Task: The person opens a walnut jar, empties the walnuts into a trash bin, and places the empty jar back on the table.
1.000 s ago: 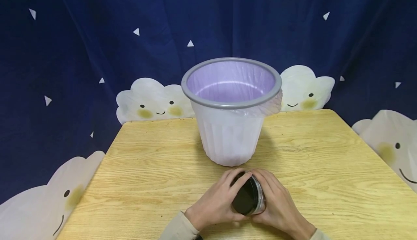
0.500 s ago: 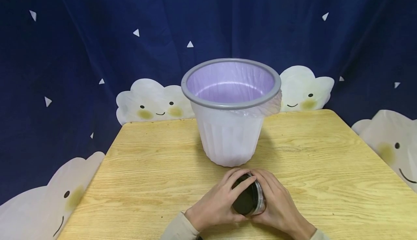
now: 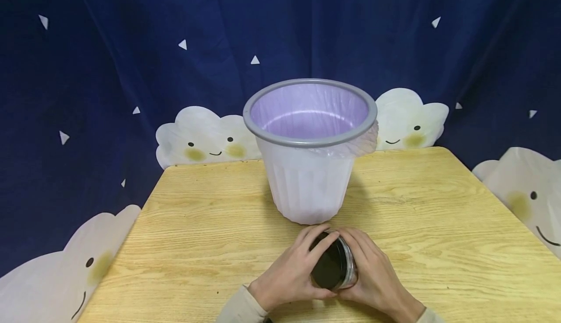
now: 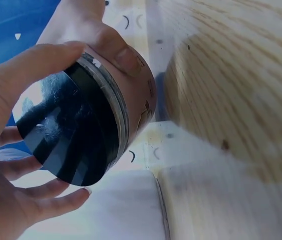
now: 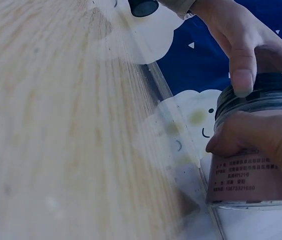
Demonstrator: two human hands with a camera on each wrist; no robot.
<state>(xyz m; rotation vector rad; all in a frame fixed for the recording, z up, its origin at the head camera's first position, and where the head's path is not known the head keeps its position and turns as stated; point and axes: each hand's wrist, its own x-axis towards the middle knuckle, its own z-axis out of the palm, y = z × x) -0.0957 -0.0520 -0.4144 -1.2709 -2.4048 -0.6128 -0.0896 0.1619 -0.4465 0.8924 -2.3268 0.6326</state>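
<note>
A clear jar [image 5: 253,175] with a black lid [image 3: 328,267] and a pinkish printed label is held tilted between both hands, just in front of the bin. My left hand [image 3: 291,269] grips the lid, its thumb on one side and the fingers spread round the other edge. Around the jar's body curls my right hand [image 3: 372,274], its thumb across the label in the right wrist view. The lid sits on the jar's mouth, and its glossy black top faces the left wrist camera [image 4: 66,130]. What the jar contains is hidden by the label and hands.
A white ribbed waste bin [image 3: 307,181] with a grey rim and a purplish liner stands directly beyond the hands. Both are over a wood-grain table [image 3: 197,235]. A dark blue curtain [image 3: 219,21] with cloud faces hangs behind and along the sides.
The left hand's fingers shift slightly over the lid, dipping half a second ago and lying a little higher now. The right hand and the jar stay almost in place.
</note>
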